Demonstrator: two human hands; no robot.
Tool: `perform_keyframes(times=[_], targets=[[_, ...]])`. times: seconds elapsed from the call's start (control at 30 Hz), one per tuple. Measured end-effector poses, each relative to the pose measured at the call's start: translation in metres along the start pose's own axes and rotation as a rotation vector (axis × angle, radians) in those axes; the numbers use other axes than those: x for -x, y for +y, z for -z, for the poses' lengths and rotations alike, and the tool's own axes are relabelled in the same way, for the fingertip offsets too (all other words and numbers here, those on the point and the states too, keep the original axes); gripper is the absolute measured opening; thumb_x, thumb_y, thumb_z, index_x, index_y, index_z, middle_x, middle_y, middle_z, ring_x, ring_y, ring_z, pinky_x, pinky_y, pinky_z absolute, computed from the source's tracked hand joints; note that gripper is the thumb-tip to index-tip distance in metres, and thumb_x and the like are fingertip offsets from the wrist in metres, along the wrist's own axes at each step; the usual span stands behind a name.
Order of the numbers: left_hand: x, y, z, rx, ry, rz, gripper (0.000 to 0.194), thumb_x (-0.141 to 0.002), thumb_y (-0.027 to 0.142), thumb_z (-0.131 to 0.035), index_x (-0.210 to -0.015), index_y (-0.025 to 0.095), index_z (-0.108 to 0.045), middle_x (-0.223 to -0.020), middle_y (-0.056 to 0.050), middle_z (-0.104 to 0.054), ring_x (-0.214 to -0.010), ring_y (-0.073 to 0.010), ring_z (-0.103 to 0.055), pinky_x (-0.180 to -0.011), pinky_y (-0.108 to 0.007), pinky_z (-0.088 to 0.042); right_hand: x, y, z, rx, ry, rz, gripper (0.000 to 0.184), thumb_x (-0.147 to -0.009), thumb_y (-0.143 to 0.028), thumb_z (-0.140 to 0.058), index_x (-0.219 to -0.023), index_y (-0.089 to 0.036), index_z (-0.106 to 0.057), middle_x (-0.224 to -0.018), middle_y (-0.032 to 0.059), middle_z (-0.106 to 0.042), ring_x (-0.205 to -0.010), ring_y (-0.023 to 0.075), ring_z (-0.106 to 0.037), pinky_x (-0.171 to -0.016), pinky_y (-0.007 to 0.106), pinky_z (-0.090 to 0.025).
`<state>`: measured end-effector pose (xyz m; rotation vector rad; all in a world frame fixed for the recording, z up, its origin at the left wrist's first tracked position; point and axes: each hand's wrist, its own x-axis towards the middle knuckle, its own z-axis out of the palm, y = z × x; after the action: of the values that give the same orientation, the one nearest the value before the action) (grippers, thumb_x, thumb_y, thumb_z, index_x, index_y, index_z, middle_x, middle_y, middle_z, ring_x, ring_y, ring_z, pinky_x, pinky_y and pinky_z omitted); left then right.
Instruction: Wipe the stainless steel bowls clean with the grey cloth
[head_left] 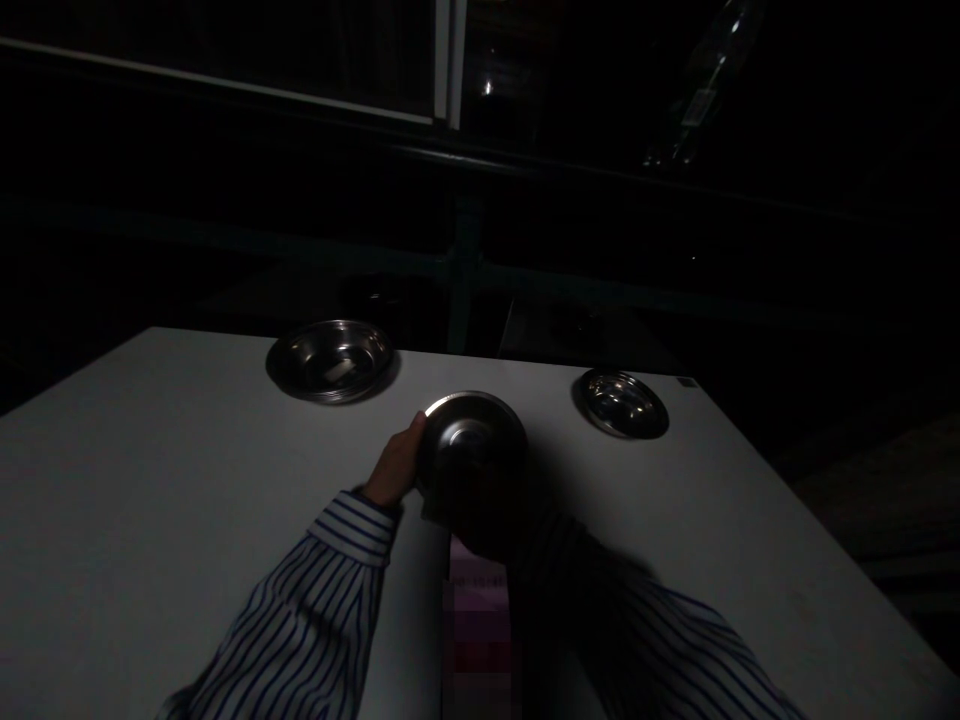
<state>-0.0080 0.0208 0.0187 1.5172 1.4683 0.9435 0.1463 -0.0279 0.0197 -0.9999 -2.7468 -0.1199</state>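
Note:
My left hand (pixel 395 467) grips the left rim of a steel bowl (pixel 471 440) that is tilted toward me above the white table (pixel 150 480). My right hand (pixel 487 525) is lost in deep shadow under the bowl's near side, and its fingers do not show. Both sleeves are white with blue stripes. A wide steel bowl (pixel 331 360) rests at the table's far edge on the left. A smaller steel bowl (pixel 620 403) sits at the far right.
The room is very dark. Beyond the table's far edge runs a dark rail or shelf frame (pixel 465 270). A pink-and-red blurred object (pixel 478 630) lies between my forearms near the front.

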Motion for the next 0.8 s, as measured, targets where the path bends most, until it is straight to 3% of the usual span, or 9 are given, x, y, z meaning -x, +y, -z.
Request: perform_keyframes(times=[0.17,0.27,0.4,0.5,0.63,0.7,0.73,0.8], targets=[[-0.002,0.001,-0.001,0.009,-0.048,0.014,0.066,-0.081,0.059,-0.02,-0.087,0.012,-0.066,-0.074,-0.01,-0.069,-0.077,-0.0237,-0.062,-0.073,-0.034,-0.044,0.017,0.005,0.006,0.007,-0.003,-0.02,0.043,-0.079,-0.021,-0.053,-0.121,-0.009,-0.05,-0.122,0.0162,-0.053,-0.117,0.0284,-0.044,-0.101,0.047,-0.029],[-0.002,0.0,-0.002,0.064,-0.061,0.062,0.068,-0.08,0.062,-0.02,-0.087,0.012,-0.065,-0.08,-0.011,-0.07,-0.079,-0.0236,-0.062,-0.073,-0.033,-0.044,0.006,0.0,0.002,0.029,0.021,-0.019,0.036,-0.082,-0.019,-0.046,-0.116,-0.008,-0.053,-0.119,0.0169,-0.055,-0.113,0.0276,-0.047,-0.099,0.046,-0.032],[-0.001,-0.002,-0.001,0.06,-0.048,0.061,0.067,-0.079,0.064,-0.021,-0.079,0.013,-0.065,-0.072,-0.009,-0.069,-0.075,-0.0226,-0.061,-0.071,-0.032,-0.045,-0.017,-0.008,-0.005,0.081,0.109,-0.034,0.033,-0.085,-0.021,-0.041,-0.109,-0.003,-0.056,-0.114,0.0204,-0.056,-0.109,0.0293,-0.05,-0.093,0.046,-0.039],[-0.002,-0.003,-0.001,0.001,0.002,0.063,0.067,-0.079,0.064,-0.019,-0.074,0.014,-0.064,-0.068,-0.009,-0.068,-0.07,-0.0222,-0.061,-0.067,-0.032,-0.045,-0.011,-0.004,0.003,0.093,0.149,-0.017,0.032,-0.084,-0.023,-0.044,-0.108,-0.005,-0.056,-0.11,0.0184,-0.059,-0.104,0.0287,-0.053,-0.091,0.045,-0.041],[-0.002,-0.001,-0.004,-0.018,0.006,0.062,0.066,-0.078,0.064,-0.02,-0.076,0.014,-0.063,-0.067,-0.009,-0.067,-0.068,-0.0227,-0.061,-0.065,-0.032,-0.045,0.015,0.007,0.021,0.087,0.135,0.02,0.039,-0.078,-0.022,-0.051,-0.117,-0.016,-0.05,-0.114,0.013,-0.057,-0.105,0.0311,-0.051,-0.097,0.056,-0.028],[-0.001,0.001,-0.004,0.008,-0.007,0.083,0.066,-0.077,0.065,-0.022,-0.077,0.014,-0.064,-0.068,-0.01,-0.068,-0.069,-0.0229,-0.061,-0.065,-0.032,-0.045,0.018,0.008,0.019,0.088,0.153,0.008,0.043,-0.075,-0.022,-0.053,-0.118,-0.015,-0.05,-0.109,0.0138,-0.059,-0.103,0.0336,-0.052,-0.097,0.062,-0.023],[0.0,0.002,-0.004,0.02,-0.012,0.098,0.067,-0.077,0.066,-0.022,-0.077,0.014,-0.064,-0.068,-0.01,-0.068,-0.07,-0.023,-0.061,-0.065,-0.032,-0.045,0.015,0.006,0.014,0.093,0.192,-0.028,0.041,-0.075,-0.022,-0.054,-0.115,-0.012,-0.051,-0.108,0.0156,-0.059,-0.102,0.0344,-0.051,-0.097,0.062,-0.023],[0.0,0.003,-0.003,0.025,-0.011,0.096,0.066,-0.076,0.066,-0.023,-0.075,0.014,-0.064,-0.07,-0.009,-0.068,-0.072,-0.0226,-0.061,-0.065,-0.031,-0.045,0.002,0.001,0.002,0.089,0.198,-0.013,0.034,-0.078,-0.02,-0.051,-0.108,-0.007,-0.055,-0.107,0.0171,-0.059,-0.102,0.0299,-0.052,-0.094,0.05,-0.035]])
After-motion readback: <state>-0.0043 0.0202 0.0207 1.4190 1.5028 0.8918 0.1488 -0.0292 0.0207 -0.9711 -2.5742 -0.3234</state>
